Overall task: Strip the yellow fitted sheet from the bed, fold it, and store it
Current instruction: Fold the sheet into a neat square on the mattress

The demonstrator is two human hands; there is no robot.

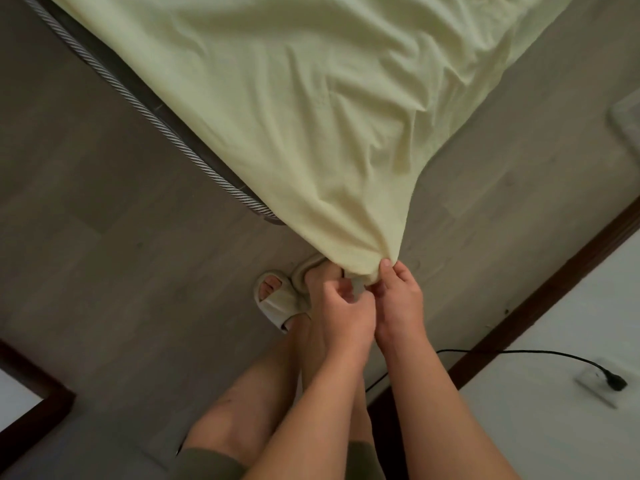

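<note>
While your left hand (341,306) and right hand (398,296) pinch one bunched corner of the yellow sheet (294,109) off the mattress (145,109), you're mid-strip; next, probably free the remaining corners.

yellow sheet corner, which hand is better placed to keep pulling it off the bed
Right, probably. The right hand pinches the yellow sheet at the taut corner tip, so its grip carries the pull. The left hand holds the bunched fabric below.
</note>
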